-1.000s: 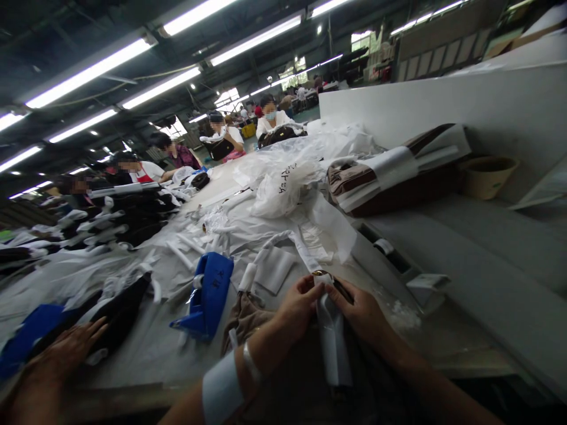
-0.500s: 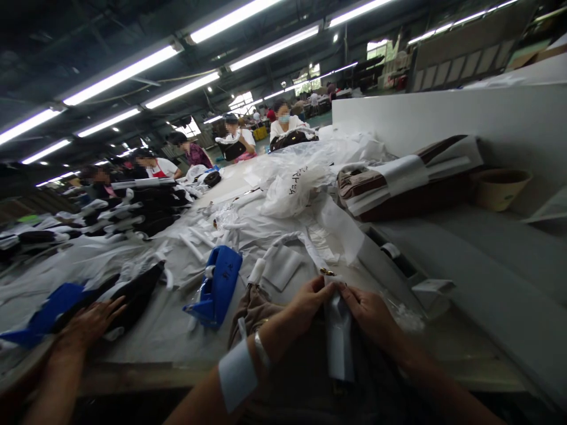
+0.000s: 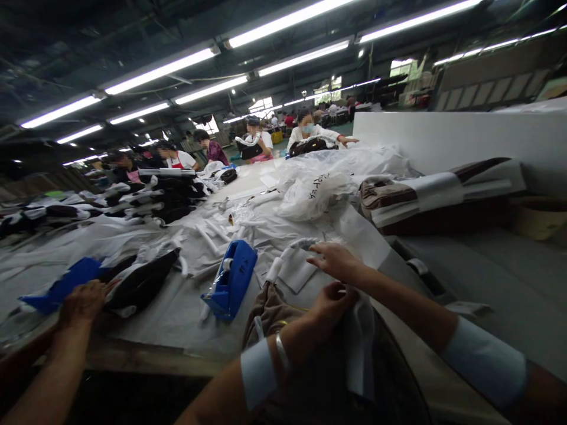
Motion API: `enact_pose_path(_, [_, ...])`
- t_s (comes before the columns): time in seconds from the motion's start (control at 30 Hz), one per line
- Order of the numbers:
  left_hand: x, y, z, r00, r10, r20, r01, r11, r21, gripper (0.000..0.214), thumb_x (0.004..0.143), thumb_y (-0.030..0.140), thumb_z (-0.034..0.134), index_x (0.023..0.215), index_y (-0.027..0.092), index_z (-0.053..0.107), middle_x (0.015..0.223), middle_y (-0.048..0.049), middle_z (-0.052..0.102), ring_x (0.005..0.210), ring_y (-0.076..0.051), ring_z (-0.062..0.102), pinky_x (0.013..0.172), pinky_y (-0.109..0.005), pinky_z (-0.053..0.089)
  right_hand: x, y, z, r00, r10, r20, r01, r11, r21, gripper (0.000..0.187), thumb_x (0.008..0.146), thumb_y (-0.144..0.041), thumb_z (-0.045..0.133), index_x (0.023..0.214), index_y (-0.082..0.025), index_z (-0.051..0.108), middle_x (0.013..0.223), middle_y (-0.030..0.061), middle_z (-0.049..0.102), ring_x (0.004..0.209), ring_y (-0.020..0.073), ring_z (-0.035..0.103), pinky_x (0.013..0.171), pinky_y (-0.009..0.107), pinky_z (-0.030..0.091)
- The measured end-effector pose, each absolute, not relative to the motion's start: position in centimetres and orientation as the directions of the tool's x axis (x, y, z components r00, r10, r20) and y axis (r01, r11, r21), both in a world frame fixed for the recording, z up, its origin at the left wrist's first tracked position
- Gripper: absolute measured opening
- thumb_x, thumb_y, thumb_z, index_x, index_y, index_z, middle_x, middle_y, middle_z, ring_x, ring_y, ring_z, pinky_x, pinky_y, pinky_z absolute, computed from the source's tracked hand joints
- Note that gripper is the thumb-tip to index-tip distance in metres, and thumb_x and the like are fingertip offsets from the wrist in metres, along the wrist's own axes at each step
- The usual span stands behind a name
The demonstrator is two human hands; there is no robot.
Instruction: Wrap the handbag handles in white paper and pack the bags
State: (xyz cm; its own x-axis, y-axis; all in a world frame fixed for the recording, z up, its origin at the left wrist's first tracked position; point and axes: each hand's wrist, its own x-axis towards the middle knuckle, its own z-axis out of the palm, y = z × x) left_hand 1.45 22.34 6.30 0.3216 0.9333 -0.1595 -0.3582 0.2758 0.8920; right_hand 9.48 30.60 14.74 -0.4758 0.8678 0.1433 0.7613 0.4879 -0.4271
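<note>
A brown fabric bag (image 3: 272, 310) lies at the table's near edge, its handle (image 3: 290, 251) wrapped in white. My left hand (image 3: 332, 307) is closed at the top of a white wrapping strip (image 3: 359, 348) that hangs down over the bag; its fingertips are partly hidden. Above it, my right hand (image 3: 336, 262) is open, fingers stretched leftward close to the wrapped handle and a white paper sheet (image 3: 295, 268). Whether the right fingertips touch the handle I cannot tell.
A blue tape dispenser (image 3: 233, 277) stands left of the bag. Farther left, another person's hand (image 3: 84, 304) is at a dark bag (image 3: 150, 283). Crumpled plastic (image 3: 305, 192) covers the table's middle. A wrapped brown bag (image 3: 392, 195) lies to the right; co-workers sit behind.
My right hand has left the strip's top and moved up and left, its fingers opening. My left hand stays at the strip. The view has shifted slightly.
</note>
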Motion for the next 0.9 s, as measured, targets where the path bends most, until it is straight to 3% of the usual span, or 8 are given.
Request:
enact_pose_path(0.17, [1.5, 22.8, 5.2, 0.266, 0.949, -0.168, -0.325, 0.253, 0.911, 0.062, 0.059, 0.051, 0.088, 0.100, 0.010, 0.068, 0.099, -0.0124, 0.070, 0.091, -0.023, 0.063, 0.085, -0.034, 0.046, 4.5, 34.8, 11.9, -0.378, 0.923, -0.067, 0.862, 0.325, -0.389, 0.053, 0.074, -0.040, 0.081, 0.116, -0.010, 0.068, 0.120, 0.0223, 0.068, 0.116, 0.0365, 0.062, 0.097, 0.042, 0.046])
enact_pose_path(0.3, [1.5, 23.0, 5.1, 0.242, 0.945, -0.222, -0.329, 0.295, 0.897, 0.061, 0.057, 0.050, 0.089, 0.098, 0.011, 0.067, 0.094, -0.0112, 0.070, 0.087, -0.023, 0.065, 0.083, -0.034, 0.047, 4.5, 35.9, 11.3, -0.353, 0.932, -0.078, 0.836, 0.276, -0.475, 0.048, 0.062, -0.029, 0.087, 0.105, -0.014, 0.072, 0.111, 0.0161, 0.073, 0.104, 0.0348, 0.067, 0.089, 0.041, 0.051])
enact_pose_path(0.43, [1.6, 22.6, 6.1, 0.256, 0.935, -0.245, -0.351, 0.326, 0.878, 0.069, 0.053, 0.052, 0.090, 0.102, 0.010, 0.067, 0.089, -0.0090, 0.071, 0.079, -0.019, 0.064, 0.076, -0.030, 0.048, 7.0, 35.6, 13.6, -0.395, 0.917, -0.053, 0.718, 0.272, -0.640, 0.025, 0.076, -0.034, 0.074, 0.093, -0.016, 0.075, 0.086, 0.0051, 0.076, 0.080, 0.0227, 0.070, 0.071, 0.028, 0.053])
enact_pose_path(0.57, [1.5, 22.2, 7.2, 0.284, 0.932, -0.224, -0.369, 0.322, 0.872, 0.070, 0.053, 0.054, 0.090, 0.103, 0.010, 0.066, 0.087, -0.0082, 0.072, 0.075, -0.018, 0.064, 0.073, -0.028, 0.048, 13.4, 32.7, 17.4, -0.246, 0.956, 0.158, 0.597, 0.278, -0.753, 0.037, 0.086, -0.045, 0.061, 0.101, -0.014, 0.072, 0.087, 0.0066, 0.076, 0.074, 0.0203, 0.069, 0.063, 0.025, 0.051])
enact_pose_path(0.67, [1.4, 22.0, 7.6, 0.319, 0.931, -0.180, -0.362, 0.295, 0.884, 0.065, 0.058, 0.052, 0.088, 0.103, 0.010, 0.067, 0.086, -0.0079, 0.073, 0.074, -0.016, 0.065, 0.072, -0.026, 0.049, 19.2, 28.5, 18.5, 0.014, 0.918, 0.396, 0.725, 0.264, -0.636, 0.041, 0.087, -0.049, 0.058, 0.105, -0.015, 0.070, 0.089, 0.0093, 0.076, 0.079, 0.0238, 0.069, 0.067, 0.028, 0.051])
enact_pose_path(0.73, [1.3, 21.8, 7.8, 0.335, 0.931, -0.147, -0.368, 0.273, 0.889, 0.061, 0.063, 0.050, 0.086, 0.105, 0.011, 0.066, 0.088, -0.0081, 0.073, 0.074, -0.016, 0.065, 0.071, -0.025, 0.049, 22.1, 25.4, 17.8, 0.104, 0.887, 0.450, 0.841, 0.162, -0.516, 0.042, 0.089, -0.048, 0.054, 0.112, -0.015, 0.068, 0.092, 0.0119, 0.076, 0.083, 0.0269, 0.070, 0.069, 0.030, 0.050])
enact_pose_path(0.8, [1.2, 21.5, 7.9, 0.343, 0.933, -0.110, -0.379, 0.245, 0.892, 0.059, 0.067, 0.049, 0.085, 0.109, 0.012, 0.065, 0.092, -0.0088, 0.073, 0.075, -0.016, 0.066, 0.072, -0.025, 0.050, 23.7, 22.9, 16.2, 0.123, 0.902, 0.415, 0.893, 0.083, -0.443, 0.042, 0.090, -0.047, 0.052, 0.112, -0.016, 0.069, 0.090, 0.0138, 0.076, 0.082, 0.0289, 0.071, 0.069, 0.032, 0.050])
enact_pose_path(0.9, [1.2, 21.1, 8.3, 0.339, 0.936, -0.096, -0.373, 0.227, 0.900, 0.064, 0.068, 0.046, 0.085, 0.117, 0.012, 0.062, 0.090, -0.0086, 0.073, 0.076, -0.017, 0.067, 0.069, -0.025, 0.050, 23.6, 21.3, 13.7, 0.034, 0.958, 0.285, 0.885, 0.104, -0.454, 0.038, 0.091, -0.045, 0.049, 0.101, -0.017, 0.073, 0.086, 0.0133, 0.077, 0.080, 0.0280, 0.072, 0.069, 0.031, 0.049])
